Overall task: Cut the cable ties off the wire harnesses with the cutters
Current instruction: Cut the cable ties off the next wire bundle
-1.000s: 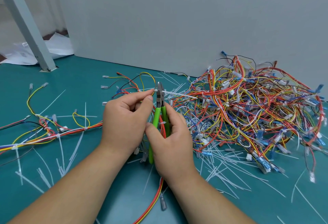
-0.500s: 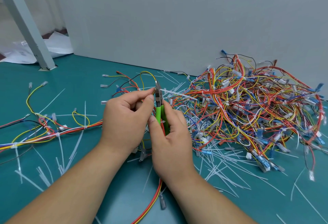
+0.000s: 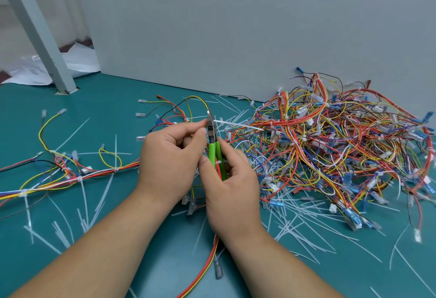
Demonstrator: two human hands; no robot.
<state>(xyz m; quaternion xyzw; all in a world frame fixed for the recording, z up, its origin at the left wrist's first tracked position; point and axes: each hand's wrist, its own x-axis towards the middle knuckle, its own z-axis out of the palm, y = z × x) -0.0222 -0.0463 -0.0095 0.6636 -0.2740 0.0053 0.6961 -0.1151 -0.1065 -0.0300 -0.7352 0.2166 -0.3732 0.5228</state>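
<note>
Cable tie [image 3: 238, 125] sits at cutters [image 3: 213, 140] squeezed by the right hand [image 3: 232, 194] — harness [image 3: 204, 271], pinched by the left hand [image 3: 169, 163], may get nicked.

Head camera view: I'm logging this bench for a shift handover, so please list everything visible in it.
cutters: one, green handles, upright at centre
cable tie: one, white, tail sticking right from the cutters' jaws
harness in hand: one, mostly red, trailing from the hands to the near edge
harness pile: one, multicoloured, right, against the wall
spread wires: several, multicoloured, left of the hands
cut ties: many, white, scattered over the table
table: one, teal
wall: one, grey, behind
post: one, grey, far left
white sheet: one, behind the post
left hand: pinches the harness in hand beside the jaws
right hand: grips the cutters' handles
</note>
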